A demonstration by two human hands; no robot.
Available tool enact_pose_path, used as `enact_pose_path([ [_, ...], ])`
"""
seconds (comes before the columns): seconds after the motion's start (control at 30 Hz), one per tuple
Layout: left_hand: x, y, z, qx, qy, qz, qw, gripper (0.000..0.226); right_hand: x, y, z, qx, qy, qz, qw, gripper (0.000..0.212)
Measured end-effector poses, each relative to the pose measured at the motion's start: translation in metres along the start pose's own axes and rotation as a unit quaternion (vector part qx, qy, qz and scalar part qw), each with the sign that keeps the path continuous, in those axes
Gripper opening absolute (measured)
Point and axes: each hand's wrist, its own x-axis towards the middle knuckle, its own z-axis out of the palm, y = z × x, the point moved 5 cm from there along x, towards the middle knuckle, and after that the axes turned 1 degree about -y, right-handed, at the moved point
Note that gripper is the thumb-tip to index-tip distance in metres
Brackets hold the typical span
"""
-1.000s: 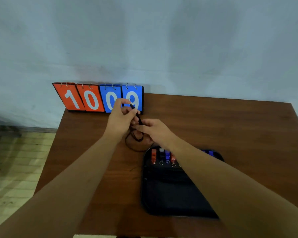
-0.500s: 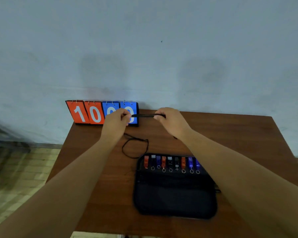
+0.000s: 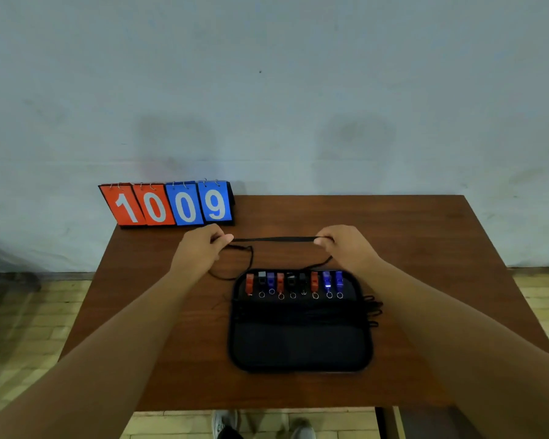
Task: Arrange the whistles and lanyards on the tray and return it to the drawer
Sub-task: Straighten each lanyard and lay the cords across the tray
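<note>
At twelve o'clock of the tray [image 3: 298,350], left hand [image 3: 200,251] and right hand [image 3: 346,248] pinch a lanyard [image 3: 273,239] taut; next, likely laying it aboard.

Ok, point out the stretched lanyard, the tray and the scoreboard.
lanyard [image 3: 274,239], head view, middle of the taut strap.
tray [image 3: 298,346], head view, bare floor near its front.
scoreboard [image 3: 184,205], head view, blue zero card.

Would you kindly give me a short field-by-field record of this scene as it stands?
left hand: pinches the black lanyard
right hand: pinches the same lanyard
lanyard: pulled straight between the hands, beyond the tray
tray: black, flat on the table
whistles: nine in a row at the tray's far end, red, black and blue
scoreboard: reads 1009, at the table's far left corner
</note>
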Motion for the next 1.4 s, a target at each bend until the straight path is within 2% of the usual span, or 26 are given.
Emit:
enact_pose_path([
  [0.13,-0.011,-0.003,0.021,0.026,-0.023,0.023,0.999,0.023,-0.024,0.024,0.009,0.001,-0.025,0.027,0.999,0.022],
  [0.2,-0.017,-0.004,0.033,0.027,-0.040,0.034,0.998,0.022,-0.031,0.034,0.015,-0.001,-0.033,0.035,0.999,0.026],
  [0.4,-0.035,-0.015,0.067,0.029,-0.092,-0.024,0.995,0.018,-0.052,0.058,0.035,0.030,-0.074,0.064,0.995,0.027],
  [0.67,-0.056,-0.038,0.097,0.027,-0.137,-0.055,0.989,0.013,-0.078,0.089,0.061,0.057,-0.125,0.102,0.985,0.024],
  [0.87,-0.070,-0.051,0.111,0.032,-0.156,-0.057,0.986,0.012,-0.094,0.110,0.079,0.069,-0.159,0.137,0.975,0.029],
  [0.97,-0.073,-0.057,0.117,0.044,-0.164,-0.061,0.984,0.016,-0.098,0.113,0.084,0.053,-0.169,0.136,0.975,0.031],
  [1.1,-0.078,-0.065,0.127,0.073,-0.178,-0.052,0.980,0.009,-0.101,0.120,0.094,0.025,-0.192,0.126,0.973,0.032],
  [1.2,-0.080,-0.075,0.134,0.082,-0.180,-0.062,0.978,0.004,-0.104,0.130,0.105,0.016,-0.183,0.125,0.975,0.030],
  [1.4,-0.086,-0.091,0.148,0.103,-0.188,-0.077,0.974,0.008,-0.109,0.147,0.122,0.000,-0.157,0.130,0.979,0.026],
])
